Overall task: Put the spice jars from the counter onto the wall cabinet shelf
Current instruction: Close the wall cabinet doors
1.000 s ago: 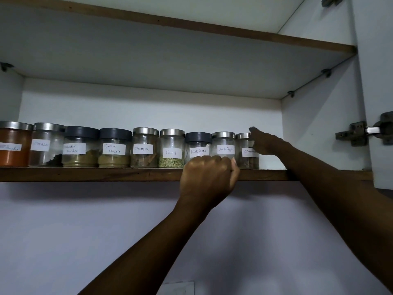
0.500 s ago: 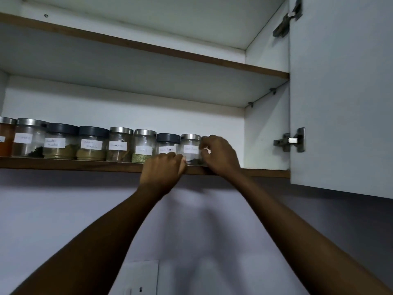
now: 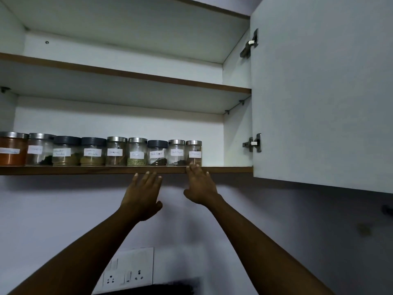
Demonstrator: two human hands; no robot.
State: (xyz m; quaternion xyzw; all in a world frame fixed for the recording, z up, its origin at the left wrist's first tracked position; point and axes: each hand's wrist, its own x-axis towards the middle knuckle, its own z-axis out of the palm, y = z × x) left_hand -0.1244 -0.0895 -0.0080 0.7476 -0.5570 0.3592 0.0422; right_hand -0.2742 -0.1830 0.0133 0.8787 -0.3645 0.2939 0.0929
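Several labelled glass spice jars stand in a row on the lower wall cabinet shelf [image 3: 89,170], from an orange-filled jar [image 3: 12,148] at the left to the rightmost jar [image 3: 194,151]. Some have steel lids, some dark lids. My left hand [image 3: 143,195] is open just below the shelf edge, fingers spread, holding nothing. My right hand [image 3: 200,186] is also open, with its fingertips at the shelf edge right under the rightmost jar. Neither hand grips a jar.
The open cabinet door [image 3: 319,90] hangs at the right on two hinges [image 3: 253,143]. An upper shelf [image 3: 127,74] has nothing visible on it. A white socket panel [image 3: 129,271] sits on the wall below, with a dark object under it.
Both hands have let go of the rightmost jars and dropped below the shelf edge, opening their fingers. The view has pulled back and shifted left.
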